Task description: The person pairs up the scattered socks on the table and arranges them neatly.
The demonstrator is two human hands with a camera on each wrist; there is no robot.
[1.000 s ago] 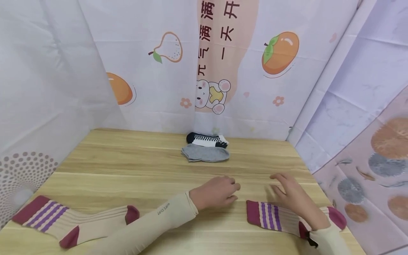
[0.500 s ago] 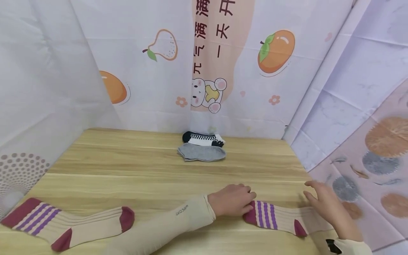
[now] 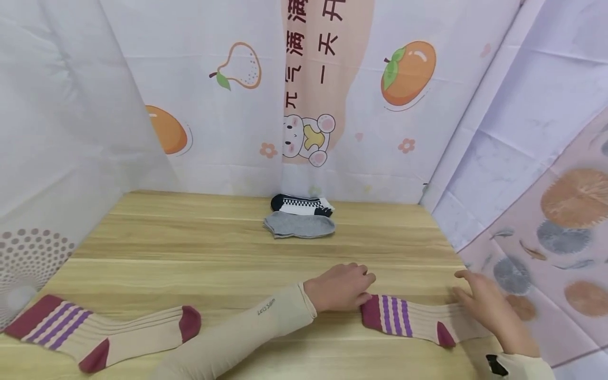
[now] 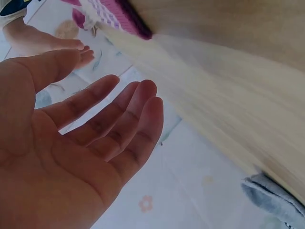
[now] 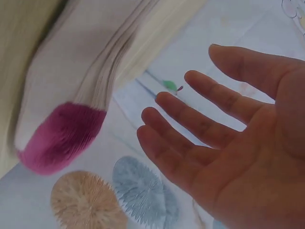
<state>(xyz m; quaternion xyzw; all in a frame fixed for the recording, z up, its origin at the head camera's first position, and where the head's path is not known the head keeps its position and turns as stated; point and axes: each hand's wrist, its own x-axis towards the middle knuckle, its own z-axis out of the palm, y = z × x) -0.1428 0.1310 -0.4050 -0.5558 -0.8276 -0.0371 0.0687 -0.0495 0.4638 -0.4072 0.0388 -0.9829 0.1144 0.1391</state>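
In the head view a beige sock [image 3: 418, 319] with a maroon cuff, heel and toe and purple stripes lies flat on the right side of the wooden table. My left hand [image 3: 339, 287] is by its cuff; the left wrist view has the palm [image 4: 71, 157] with loosely bent fingers and nothing held, apart from the sock cuff [image 4: 128, 19]. My right hand [image 3: 489, 311] hovers at the toe end and hides the toe in the head view. From the right wrist, its fingers [image 5: 195, 124] are spread beside the maroon toe [image 5: 64, 136], holding nothing.
A matching striped sock [image 3: 142, 332] lies at the front left, partly beside my left sleeve [image 3: 242, 332]. At the back of the table [image 3: 190, 248] rest a grey sock pair [image 3: 301, 226] and a black-and-white checked pair [image 3: 301, 205]. Printed curtains [image 3: 214, 121] enclose the table.
Both hands have moved right: my left to the sock's cuff, my right from above its middle to the toe end. The head view has shifted slightly. The socks look unmoved.
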